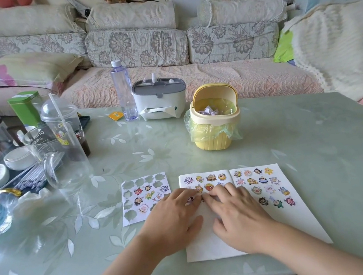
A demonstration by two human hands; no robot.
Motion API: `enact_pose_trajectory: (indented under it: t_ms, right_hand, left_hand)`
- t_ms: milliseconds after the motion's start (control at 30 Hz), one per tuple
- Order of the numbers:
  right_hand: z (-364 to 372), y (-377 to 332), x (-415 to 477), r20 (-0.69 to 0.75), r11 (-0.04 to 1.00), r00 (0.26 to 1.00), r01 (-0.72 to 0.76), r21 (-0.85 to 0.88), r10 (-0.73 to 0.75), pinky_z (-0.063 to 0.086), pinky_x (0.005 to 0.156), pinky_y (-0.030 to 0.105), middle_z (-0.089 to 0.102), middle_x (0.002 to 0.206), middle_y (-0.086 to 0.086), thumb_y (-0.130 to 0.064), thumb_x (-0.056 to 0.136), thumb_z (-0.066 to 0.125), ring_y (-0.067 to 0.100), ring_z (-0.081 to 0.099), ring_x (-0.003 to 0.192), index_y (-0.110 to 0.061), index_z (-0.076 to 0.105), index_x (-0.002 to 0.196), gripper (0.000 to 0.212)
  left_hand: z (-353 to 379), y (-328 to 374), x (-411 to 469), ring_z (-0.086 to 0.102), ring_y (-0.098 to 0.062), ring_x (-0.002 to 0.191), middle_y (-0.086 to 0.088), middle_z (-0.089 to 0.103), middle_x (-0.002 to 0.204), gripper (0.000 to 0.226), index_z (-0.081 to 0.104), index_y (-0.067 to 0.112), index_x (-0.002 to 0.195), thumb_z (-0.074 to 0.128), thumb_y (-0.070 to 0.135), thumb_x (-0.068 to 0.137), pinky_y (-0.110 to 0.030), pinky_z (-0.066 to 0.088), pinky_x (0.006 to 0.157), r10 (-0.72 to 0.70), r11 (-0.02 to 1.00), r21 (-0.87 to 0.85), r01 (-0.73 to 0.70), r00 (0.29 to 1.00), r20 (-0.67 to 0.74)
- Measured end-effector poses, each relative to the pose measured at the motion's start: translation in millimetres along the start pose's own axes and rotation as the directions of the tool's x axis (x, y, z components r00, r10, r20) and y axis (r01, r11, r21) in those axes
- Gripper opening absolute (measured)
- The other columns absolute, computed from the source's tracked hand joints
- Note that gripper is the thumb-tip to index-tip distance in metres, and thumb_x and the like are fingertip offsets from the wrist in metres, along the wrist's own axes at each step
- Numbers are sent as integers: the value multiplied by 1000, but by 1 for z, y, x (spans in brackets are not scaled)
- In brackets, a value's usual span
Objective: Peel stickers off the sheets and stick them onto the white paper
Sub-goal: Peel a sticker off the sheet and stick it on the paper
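One white paper (212, 237) lies open on the green surface (291, 134), creased down the middle into two halves. Its right half carries about fourteen cartoon stickers in four rows. Its left half shows a top row of four and part of a second row, the rest hidden by the hands.

One sticker sheet (145, 197) lies just left of the paper, apart from it. Several of its flower-shaped slots are already bare and some stickers remain near its middle.

Both hands are over the paper's left half. The left hand (174, 216) has its fingers (183, 194) straight and released, laid flat on the paper. The right hand (236, 211) reaches in from the right, and its fingers (218, 193) meet the left fingertips. A small sticker (189, 199) peeks out right at the fingertips, on the paper. Blur hides whether the right fingers pinch it or only press.

Beyond the paper stand one yellow bin (214, 121), one tissue box (159, 98) and one clear bottle (123, 91).
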State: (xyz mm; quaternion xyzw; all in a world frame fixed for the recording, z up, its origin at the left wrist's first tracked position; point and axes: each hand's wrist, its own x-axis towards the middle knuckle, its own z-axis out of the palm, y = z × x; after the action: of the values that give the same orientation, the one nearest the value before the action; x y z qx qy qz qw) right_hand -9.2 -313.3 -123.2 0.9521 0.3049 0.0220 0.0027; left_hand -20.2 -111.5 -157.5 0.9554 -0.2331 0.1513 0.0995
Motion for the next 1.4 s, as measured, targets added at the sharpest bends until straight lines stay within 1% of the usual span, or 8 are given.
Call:
enact_pose_trajectory:
  t_ms: [433,600,767,900,1033,1133,1233,1400]
  right_hand:
    - [0,3,-2,-21,1000,1000,4,-7,-4,55,76,39,61,113,-1,-42,76,47,22,58,101,-19,68,124,57]
    - [-6,6,-5,17,998,1000,-6,61,5,54,83,41,63,122,-4,-41,80,44,21,57,109,-21,71,114,47]
    - [-11,7,-3,24,995,1000,-13,98,11,48,91,41,59,129,-9,-42,83,35,19,53,117,-26,67,115,49]
    - [-20,5,9,24,981,999,-37,190,33,38,101,34,47,134,-12,-36,94,40,13,45,125,-27,59,124,37]
    - [-29,-6,29,-5,946,999,-33,324,36,42,94,30,44,133,-19,-31,97,48,9,49,120,-31,57,128,33]
    - [-29,-16,49,7,933,1000,-12,359,11,38,84,27,47,133,-20,-31,96,49,10,56,110,-33,56,131,35]
    - [-26,-27,65,51,932,998,18,363,-39,39,88,28,48,133,-17,-34,95,51,13,55,113,-36,52,137,42]
    - [-21,-42,80,108,944,984,100,315,-141,39,99,27,45,140,-20,-50,90,60,8,47,125,-40,47,143,55]
  left_hand:
    - [-5,4,-4,61,-11,117,9,68,124,33,72,30,115,47,33,94,-31,61,71,-23,989,-146,7,994,-107]
    - [-6,3,0,65,-10,112,8,72,118,32,77,21,109,50,27,92,-21,52,93,-13,980,-197,-15,990,-140]
    - [-9,1,3,60,-8,115,8,70,120,33,75,21,108,49,33,92,-23,52,91,-69,965,-259,46,995,-78]
    - [-11,0,1,47,1,123,16,59,129,31,66,23,124,55,27,95,-11,34,103,-191,873,-459,165,982,-10]
    - [-24,-8,0,49,10,106,16,61,115,29,66,21,118,60,11,92,-4,33,88,-305,813,-549,196,945,-114]
    - [-39,-32,-6,47,8,103,18,59,113,30,65,25,116,57,11,92,-9,37,86,-335,861,-441,254,935,-117]
    - [-50,-61,-20,48,-5,114,18,57,123,43,62,29,125,49,34,84,-25,44,93,-268,947,-190,258,963,-28]
    - [-50,-86,-47,26,-3,139,25,34,149,75,44,42,143,34,73,75,-28,27,112,-268,957,-47,286,934,237]
